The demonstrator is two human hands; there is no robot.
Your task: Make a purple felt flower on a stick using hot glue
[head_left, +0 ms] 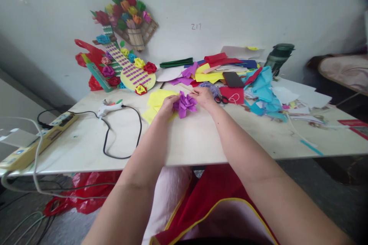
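Observation:
A purple paper flower (pixel 186 105) with spread petals is held just above the table, between my two hands. My left hand (pixel 170 104) is closed on its left side, thumb and fingers pinching the petals. On the other side, my right hand (pixel 202 96) is closed around a thin light-coloured stick (pixel 186 87) that points up and left; its fingertips are close to the right petals. Whether they touch the petals I cannot tell. Beneath the left hand lies yellow crepe paper (pixel 155 101), partly covered by the hand and flower.
A white glue gun (pixel 107 109) with a looping black cable lies at left, near a power strip (pixel 40 141). A paper-flower guitar (pixel 138 78) leans at the back. Scissors (pixel 221 99), a dark phone (pixel 233 79), blue crepe paper (pixel 263 92) and a bottle (pixel 278 58) are at right.

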